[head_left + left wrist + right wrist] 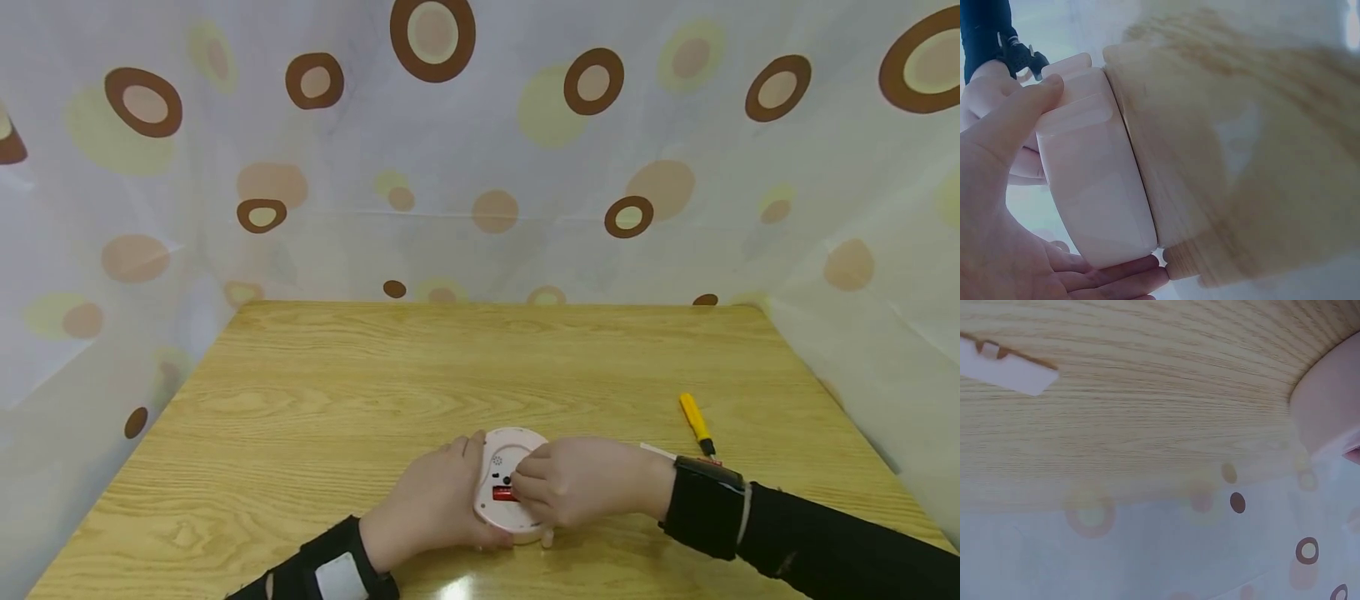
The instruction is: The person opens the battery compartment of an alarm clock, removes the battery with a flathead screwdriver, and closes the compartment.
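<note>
A round pale pink device, which looks like an alarm clock, lies on the table with its back up. A red battery shows in the slot in its back. My left hand grips the device's rim from the left; in the left wrist view the thumb and fingers span its pale side. My right hand is over the right part of the back, its bent fingers at the battery's right end. The hand itself hides those fingertips. In the right wrist view only the device's edge shows.
A yellow-handled screwdriver lies on the wooden table, beyond the right wrist. Near it is a pale flat piece with a small tab, partly hidden by the wrist in the head view. A patterned curtain hangs behind the table.
</note>
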Action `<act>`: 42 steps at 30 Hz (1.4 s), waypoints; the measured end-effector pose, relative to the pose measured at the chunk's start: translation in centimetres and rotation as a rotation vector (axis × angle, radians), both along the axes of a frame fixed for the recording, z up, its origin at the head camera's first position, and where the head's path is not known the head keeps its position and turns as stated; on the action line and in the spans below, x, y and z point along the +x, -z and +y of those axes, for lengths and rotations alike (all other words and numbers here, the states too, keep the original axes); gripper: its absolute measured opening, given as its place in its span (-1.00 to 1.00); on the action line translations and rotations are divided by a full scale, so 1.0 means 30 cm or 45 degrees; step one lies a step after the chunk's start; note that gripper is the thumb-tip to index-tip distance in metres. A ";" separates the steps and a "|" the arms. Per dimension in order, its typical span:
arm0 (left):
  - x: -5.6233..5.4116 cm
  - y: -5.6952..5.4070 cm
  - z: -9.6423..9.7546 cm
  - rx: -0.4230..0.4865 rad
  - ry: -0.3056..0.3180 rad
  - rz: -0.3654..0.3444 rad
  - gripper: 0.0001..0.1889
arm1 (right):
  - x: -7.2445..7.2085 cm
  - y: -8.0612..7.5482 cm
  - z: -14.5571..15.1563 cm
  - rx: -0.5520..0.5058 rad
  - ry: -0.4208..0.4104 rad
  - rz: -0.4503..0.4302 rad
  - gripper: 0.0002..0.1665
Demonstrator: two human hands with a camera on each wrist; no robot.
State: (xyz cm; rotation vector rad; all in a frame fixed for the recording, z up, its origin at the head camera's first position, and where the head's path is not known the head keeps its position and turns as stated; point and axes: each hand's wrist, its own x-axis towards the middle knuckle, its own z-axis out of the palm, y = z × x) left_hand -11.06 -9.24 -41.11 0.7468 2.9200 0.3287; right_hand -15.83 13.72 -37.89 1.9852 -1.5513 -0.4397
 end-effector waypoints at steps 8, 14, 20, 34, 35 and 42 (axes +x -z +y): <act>0.005 -0.006 0.001 0.010 0.008 0.000 0.31 | -0.016 0.001 0.022 0.018 -0.053 -0.002 -0.54; 0.004 -0.010 -0.001 0.011 0.003 -0.023 0.32 | -0.031 0.012 0.022 -0.028 -0.082 -0.014 -0.61; 0.001 -0.010 -0.003 0.008 -0.005 -0.034 0.32 | -0.032 0.012 0.022 -0.019 -0.087 0.018 -0.71; 0.000 -0.002 -0.005 0.002 -0.008 -0.007 0.32 | -0.029 0.038 0.038 -0.001 0.028 -0.055 -0.74; 0.000 -0.002 -0.005 0.002 -0.007 -0.007 0.32 | -0.028 0.039 0.038 -0.001 0.036 -0.065 -0.74; 0.001 -0.007 -0.004 0.005 -0.014 -0.017 0.32 | -0.028 0.034 0.039 -0.002 0.054 -0.120 -0.69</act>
